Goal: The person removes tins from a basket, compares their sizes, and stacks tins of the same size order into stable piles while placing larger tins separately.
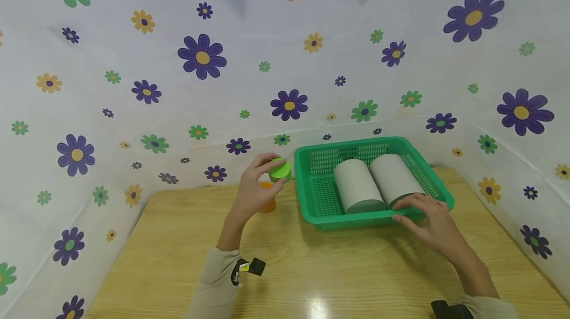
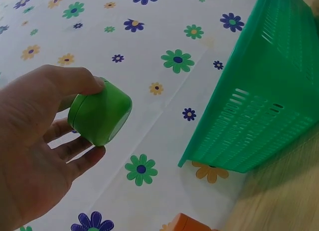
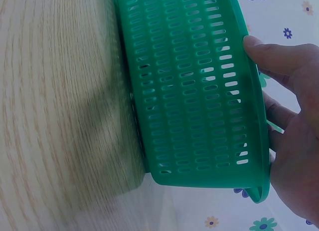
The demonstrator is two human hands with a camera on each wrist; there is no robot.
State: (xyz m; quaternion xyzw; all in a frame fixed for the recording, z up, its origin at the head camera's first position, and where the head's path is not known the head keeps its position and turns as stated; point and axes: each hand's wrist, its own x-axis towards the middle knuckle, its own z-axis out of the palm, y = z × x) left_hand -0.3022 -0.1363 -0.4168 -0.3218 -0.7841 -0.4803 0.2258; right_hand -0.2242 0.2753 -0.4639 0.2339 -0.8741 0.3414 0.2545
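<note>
Nearest the camera, a beige left sleeve (image 1: 215,279) reached in at seven o'clock and a right sleeve (image 1: 490,306) at four. Flowered sheeting (image 1: 249,81) rose at twelve, behind the wooden table (image 1: 307,269). On the table, towards four o'clock, stood a green basket (image 1: 331,220), with two white cylinders (image 1: 357,183) lying side by side inside it. At the basket's four o'clock corner the right grip (image 1: 438,225) held the rim, thumb outside, fingers over it; a steady hold there looked best, so that the basket would neither skid nor tip. The left grip (image 1: 253,193) pinched a small green tub (image 1: 279,169) between thumb and fingers, raised just outside the basket's nine o'clock rim. An orange tub (image 1: 268,206), partly hidden, sat at seven o'clock below it. Good handling seemed to call for a gentle, level pinch, clear of both the rim and the orange tub, since smooth sides could slip.
</note>
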